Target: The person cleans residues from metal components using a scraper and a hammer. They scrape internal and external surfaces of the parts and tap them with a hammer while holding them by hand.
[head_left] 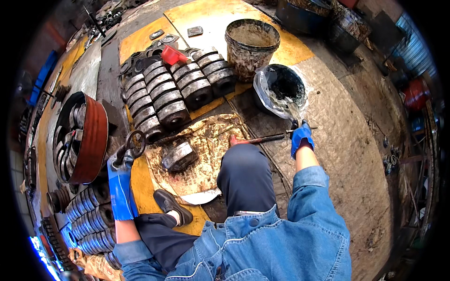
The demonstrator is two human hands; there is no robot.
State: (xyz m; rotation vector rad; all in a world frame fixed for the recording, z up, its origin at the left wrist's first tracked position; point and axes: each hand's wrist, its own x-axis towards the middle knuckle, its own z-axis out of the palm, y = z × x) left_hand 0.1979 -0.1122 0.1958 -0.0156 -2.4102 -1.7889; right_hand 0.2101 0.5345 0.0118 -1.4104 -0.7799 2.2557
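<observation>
My left hand [121, 164], in a blue glove, is closed around the side of a dark metal ring [144, 144], holding it up at the left of the stained mat [206, 129]. My right hand [302, 136], also gloved in blue, grips a brush [293, 110] whose bristle end reaches the near rim of a black bucket [282, 75]. Clear plastic [263, 89] lines that bucket, and dark, wet-looking stuff coats its inside. On the mat lies a chunky metal block [180, 157]. A hammer [262, 139] with a reddish head rests between my knee and right hand.
Rows of thick metal rollers [171, 110] stand beyond the mat, with a red plastic scoop [173, 55] on top. A grimy pail [251, 47] stands behind the bucket. At left are a rust-red drum [89, 140] of metal parts and stacked dark rings [91, 215].
</observation>
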